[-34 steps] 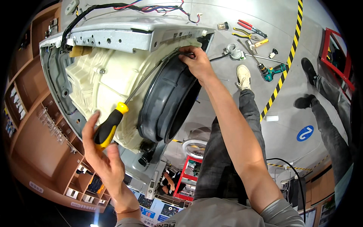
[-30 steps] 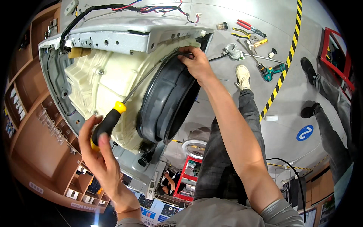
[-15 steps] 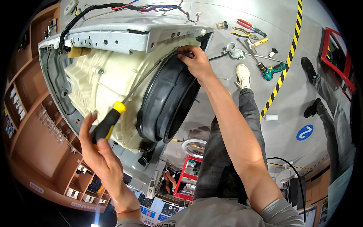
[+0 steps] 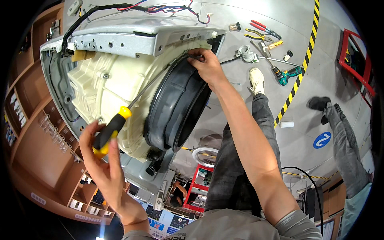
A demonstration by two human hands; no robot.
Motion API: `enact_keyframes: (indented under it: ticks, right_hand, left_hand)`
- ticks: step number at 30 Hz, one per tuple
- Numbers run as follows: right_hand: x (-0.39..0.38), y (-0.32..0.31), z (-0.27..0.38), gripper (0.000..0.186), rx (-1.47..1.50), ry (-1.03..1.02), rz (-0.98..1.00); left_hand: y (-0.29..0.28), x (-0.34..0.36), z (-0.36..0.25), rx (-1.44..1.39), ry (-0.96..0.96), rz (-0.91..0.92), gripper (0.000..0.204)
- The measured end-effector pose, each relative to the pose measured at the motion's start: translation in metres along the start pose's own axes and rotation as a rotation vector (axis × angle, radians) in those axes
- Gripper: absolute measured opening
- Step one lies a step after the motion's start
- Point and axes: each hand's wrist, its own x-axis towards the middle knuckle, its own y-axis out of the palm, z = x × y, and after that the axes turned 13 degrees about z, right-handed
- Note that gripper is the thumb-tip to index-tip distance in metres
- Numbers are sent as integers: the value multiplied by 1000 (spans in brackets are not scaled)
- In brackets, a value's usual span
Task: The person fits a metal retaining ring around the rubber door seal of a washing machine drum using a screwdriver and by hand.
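Observation:
My left hand (image 4: 105,168) is around the black-and-yellow handle of a screwdriver (image 4: 110,132), whose long shaft slants up to the top of a dark grey rubber seal (image 4: 174,106) on a cream plastic tub (image 4: 108,92). My right hand (image 4: 208,68) is closed at that seal's upper rim, fingertips pinching it beside the shaft's far end; the exact tip is hidden. The tub sits inside a grey metal cabinet (image 4: 116,40), with a wiring harness (image 4: 96,9) along its top.
Pliers (image 4: 258,35), a drill (image 4: 286,76), a pump (image 4: 248,56) and small parts lie on the floor beside striped tape (image 4: 296,86). A co-worker's legs (image 4: 344,148) are at right, near a red frame (image 4: 354,56). Wooden shelving (image 4: 36,148) is at left; a white ring (image 4: 204,156) lies below.
My left hand and the screwdriver handle have shifted slightly left. My right hand holds its place. The co-worker's legs at the right have stepped, with the feet now closer together.

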Motion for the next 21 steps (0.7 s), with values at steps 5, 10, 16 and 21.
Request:
enact_keyframes:
  ticks: [5,10,16,21]
  right_hand:
    - [-2,1,-1,31,39,-19,-3]
    - [-1,1,3,32,-35,21,2]
    - [1,0,-1,33,-32,11,-11]
    - [0,-1,3,30,-26,20,13]
  left_hand:
    - [-6,0,5,126,-11,56,44]
    - [-4,1,10,-77,35,-8,40]
    - [-8,-1,6,24,-19,97,37]
    - [-5,0,9,45,-111,3,36]
